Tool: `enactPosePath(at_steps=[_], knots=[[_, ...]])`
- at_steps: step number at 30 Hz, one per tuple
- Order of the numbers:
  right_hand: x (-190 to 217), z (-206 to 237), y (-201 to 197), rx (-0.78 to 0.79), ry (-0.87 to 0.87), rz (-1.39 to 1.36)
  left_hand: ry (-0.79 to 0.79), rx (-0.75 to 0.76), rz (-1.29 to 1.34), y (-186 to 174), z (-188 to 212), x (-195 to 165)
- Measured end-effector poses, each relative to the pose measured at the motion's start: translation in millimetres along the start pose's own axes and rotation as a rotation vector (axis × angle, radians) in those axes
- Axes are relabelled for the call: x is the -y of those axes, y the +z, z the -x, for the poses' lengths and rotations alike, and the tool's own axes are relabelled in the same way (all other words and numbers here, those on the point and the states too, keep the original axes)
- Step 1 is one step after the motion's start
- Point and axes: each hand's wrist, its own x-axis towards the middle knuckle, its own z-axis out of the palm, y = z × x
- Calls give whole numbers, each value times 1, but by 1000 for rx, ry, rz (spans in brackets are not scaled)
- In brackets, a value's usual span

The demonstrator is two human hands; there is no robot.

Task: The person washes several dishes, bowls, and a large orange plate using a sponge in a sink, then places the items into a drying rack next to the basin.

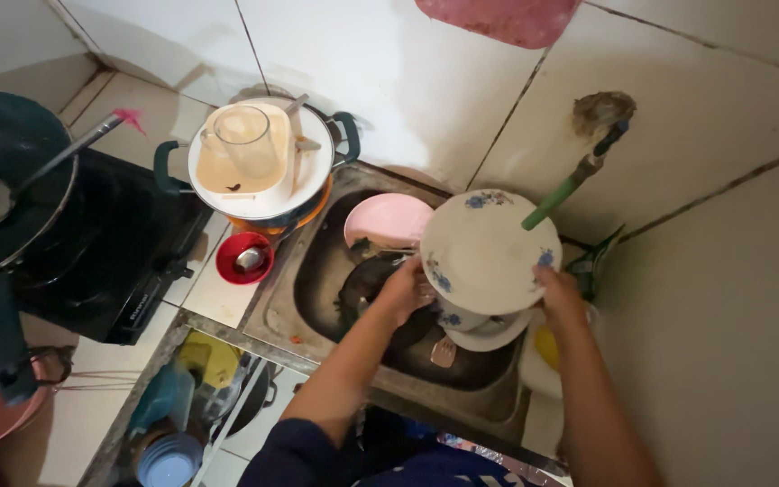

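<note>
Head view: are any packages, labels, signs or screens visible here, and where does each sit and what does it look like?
Printed label: a small pale marking on the front edge of the black stove, left of the sink; too small to make out.
Packages, signs, screens: none visible.
Both hands, left hand and right hand, hold a white plate with blue flowers, which carries no label.

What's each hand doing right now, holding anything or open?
Left hand: closed on the left edge of the floral plate over the sink.
Right hand: closed on the same plate's right edge.
</note>
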Motion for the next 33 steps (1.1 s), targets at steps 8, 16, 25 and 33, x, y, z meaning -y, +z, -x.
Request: enactPosePath(at_steps=[8, 16, 25, 33], knots=[[-14, 5, -15, -23, 55, -136, -118, 102, 115, 18, -6, 13], [-17, 53, 5, 74, -56, 365, 100, -33, -211, -1, -1, 21], [-76, 81, -37, -323, -450, 1256, 793, -376, -1007, -12, 96, -54], [-74, 58, -45, -367, -293, 896, 630, -426, -779, -34, 110, -51]])
